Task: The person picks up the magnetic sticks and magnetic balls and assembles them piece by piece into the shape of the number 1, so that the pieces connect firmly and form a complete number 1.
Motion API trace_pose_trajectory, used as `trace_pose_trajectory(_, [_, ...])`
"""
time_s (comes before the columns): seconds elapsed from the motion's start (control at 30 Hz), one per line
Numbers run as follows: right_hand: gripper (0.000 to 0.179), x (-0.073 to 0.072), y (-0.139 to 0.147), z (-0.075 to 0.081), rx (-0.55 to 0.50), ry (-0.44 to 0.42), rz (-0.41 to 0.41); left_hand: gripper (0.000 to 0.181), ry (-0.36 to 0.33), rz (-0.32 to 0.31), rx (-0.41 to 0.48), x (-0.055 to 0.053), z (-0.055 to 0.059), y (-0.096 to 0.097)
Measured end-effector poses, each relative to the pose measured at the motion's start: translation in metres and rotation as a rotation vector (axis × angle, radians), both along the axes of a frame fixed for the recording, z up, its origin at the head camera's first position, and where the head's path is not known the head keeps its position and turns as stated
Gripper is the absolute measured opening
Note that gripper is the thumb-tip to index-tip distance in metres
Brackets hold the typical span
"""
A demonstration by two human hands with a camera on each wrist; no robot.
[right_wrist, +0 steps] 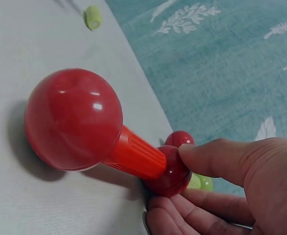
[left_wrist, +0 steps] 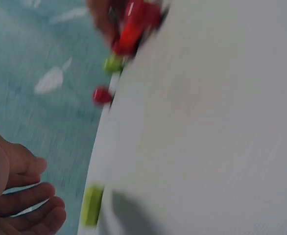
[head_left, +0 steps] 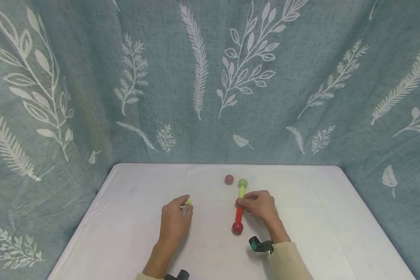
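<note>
Toward the right of the white table lies a joined chain of balls and rods. Its near end is a red ball [head_left: 237, 228], followed by a red rod [head_left: 239, 214], a middle red ball [right_wrist: 170, 171], a yellow-green rod [head_left: 242, 191] and a green ball [head_left: 243, 182]. My right hand [head_left: 262, 206] pinches the middle red ball between thumb and fingers. To the left, my left hand [head_left: 175, 221] is beside a loose yellow-green rod [left_wrist: 92, 205], its fingers gently bent and spread. The left wrist view shows a gap between this rod and the fingers.
A loose red ball [head_left: 229, 179] sits behind the chain, left of the green ball. The white-covered table [head_left: 133, 217] ends against a blue-green leaf-patterned curtain [head_left: 210, 97] at the back, with more curtain on both sides.
</note>
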State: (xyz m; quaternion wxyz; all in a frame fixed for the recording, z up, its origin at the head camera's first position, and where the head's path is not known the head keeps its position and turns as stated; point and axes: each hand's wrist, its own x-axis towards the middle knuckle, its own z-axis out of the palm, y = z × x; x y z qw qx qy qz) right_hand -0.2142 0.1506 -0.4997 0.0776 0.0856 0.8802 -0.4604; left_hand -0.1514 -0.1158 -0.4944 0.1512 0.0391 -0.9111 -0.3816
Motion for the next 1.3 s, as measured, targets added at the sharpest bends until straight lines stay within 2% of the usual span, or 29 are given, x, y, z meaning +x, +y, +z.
trace_pose_trajectory(0.13, [0.033,-0.002,0.003,0.001,0.004,-0.006,-0.006,0.034,-0.011,-0.033,-0.051,-0.014,0.002,-0.028])
trace_pose_trajectory(0.27, [0.034,-0.005,0.005,0.001,0.01,-0.012,0.001,0.032,-0.043,-0.103,-0.088,-0.023,0.0,-0.045])
trace_pose_trajectory(0.43, [0.034,-0.008,0.008,0.0,0.012,-0.028,-0.004,0.031,-0.058,-0.189,-0.138,-0.031,-0.007,-0.056])
trace_pose_trajectory(0.63, [0.036,-0.01,0.011,-0.001,-0.007,-0.033,-0.01,0.027,-0.065,-0.277,-0.165,-0.04,-0.014,-0.059])
trace_pose_trajectory(0.83, [0.038,-0.011,0.013,-0.001,-0.015,-0.029,-0.003,0.025,-0.035,-0.281,-0.202,-0.046,-0.018,-0.061])
trace_pose_trajectory(1.07, [0.04,-0.008,0.011,0.0,-0.02,-0.038,-0.013,0.028,-0.097,-0.28,-0.09,-0.051,-0.015,-0.079])
trace_pose_trajectory(1.3, [0.039,-0.009,0.013,-0.001,-0.027,-0.04,-0.021,0.026,-0.123,-0.309,-0.1,-0.053,-0.021,-0.085])
